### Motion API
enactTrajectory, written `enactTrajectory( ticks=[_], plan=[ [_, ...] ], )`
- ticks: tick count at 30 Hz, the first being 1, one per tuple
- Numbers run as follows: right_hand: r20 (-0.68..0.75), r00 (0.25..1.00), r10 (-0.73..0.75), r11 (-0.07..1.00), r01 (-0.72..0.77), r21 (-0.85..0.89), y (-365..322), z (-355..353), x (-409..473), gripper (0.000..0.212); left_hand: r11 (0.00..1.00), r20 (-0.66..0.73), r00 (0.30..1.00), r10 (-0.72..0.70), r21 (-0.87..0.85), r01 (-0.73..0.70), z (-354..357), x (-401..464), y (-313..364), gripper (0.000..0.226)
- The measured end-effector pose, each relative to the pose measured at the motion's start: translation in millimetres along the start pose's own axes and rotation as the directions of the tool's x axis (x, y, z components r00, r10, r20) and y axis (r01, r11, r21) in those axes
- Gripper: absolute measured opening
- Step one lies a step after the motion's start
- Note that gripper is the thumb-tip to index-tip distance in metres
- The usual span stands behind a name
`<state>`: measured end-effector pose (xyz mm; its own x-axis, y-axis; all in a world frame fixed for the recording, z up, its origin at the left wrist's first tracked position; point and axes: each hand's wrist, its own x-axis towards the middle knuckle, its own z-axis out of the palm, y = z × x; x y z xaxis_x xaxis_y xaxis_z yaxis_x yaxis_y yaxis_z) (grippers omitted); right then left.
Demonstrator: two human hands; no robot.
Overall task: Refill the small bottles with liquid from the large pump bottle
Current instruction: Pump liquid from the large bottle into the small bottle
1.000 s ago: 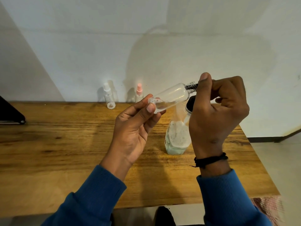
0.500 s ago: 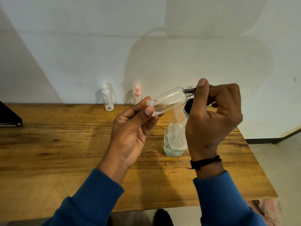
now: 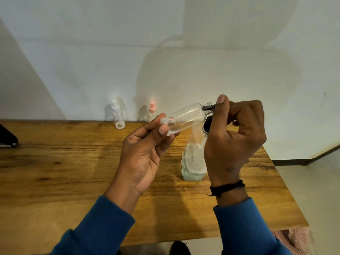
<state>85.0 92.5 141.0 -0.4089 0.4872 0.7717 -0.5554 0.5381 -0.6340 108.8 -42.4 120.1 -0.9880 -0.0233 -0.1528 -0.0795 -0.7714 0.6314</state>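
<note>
Wood grain runs the length of the table (image 3: 73,172) where a person in blue sleeves works at refilling; the plain pale wall (image 3: 165,52) behind carries the person's broad shadow, and against the earlier frames the whole view sits slightly lower and nearer, though nothing on the tabletop has shifted. The large pump bottle (image 3: 193,162) stands upright right of centre, foam clinging inside above a pale green pool, its dark pump head mostly hidden behind the right hand (image 3: 237,140); that hand is curled with fingers folded in and the thumb raised beside the threaded neck of the clear small bottle (image 3: 185,117), and whether it pinches the neck or the pump nozzle cannot be told. The left hand (image 3: 145,153) grips the small bottle's base between thumb and fingertips, holding it above the table, nearly level with the open neck tilted up to the right; a little liquid and a few bubbles lie at its base end; compared with a second ago the hold and the tilt look unchanged, the two hands remaining close together on either end of it. A black cord bracelet (image 3: 227,187) circles the right wrist. By the wall stand two more small bottles, apart from each other: a white-capped bottle (image 3: 117,116) to the left and a pink-capped bottle (image 3: 152,112) just behind the left fingertips; a dark object (image 3: 8,138) cuts in at the table's left edge.
</note>
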Motion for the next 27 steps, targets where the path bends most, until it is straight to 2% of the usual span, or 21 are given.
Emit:
enactTrajectory(
  ticks=[6, 11, 27],
  plan=[
    [0.002, 1.000, -0.016, 0.999, 0.016, -0.045, -3.6, -1.5, 8.2, 0.030, 1.000, 0.030, 0.999, 0.012, -0.001, -0.012, 2.6, -1.2, 0.3, 0.030],
    [0.010, 1.000, -0.010, 1.000, 0.010, -0.004, -0.7, -0.6, 2.3, 0.027, 1.000, 0.001, 1.000, 0.005, 0.001, -0.005, 1.0, 0.3, 1.1, 0.028],
    [0.025, 1.000, -0.016, 0.999, 0.017, -0.030, -3.2, -3.4, 8.4, 0.031, 1.000, 0.010, 1.000, 0.006, 0.005, -0.006, 0.5, -0.8, 0.4, 0.035]
  ],
)
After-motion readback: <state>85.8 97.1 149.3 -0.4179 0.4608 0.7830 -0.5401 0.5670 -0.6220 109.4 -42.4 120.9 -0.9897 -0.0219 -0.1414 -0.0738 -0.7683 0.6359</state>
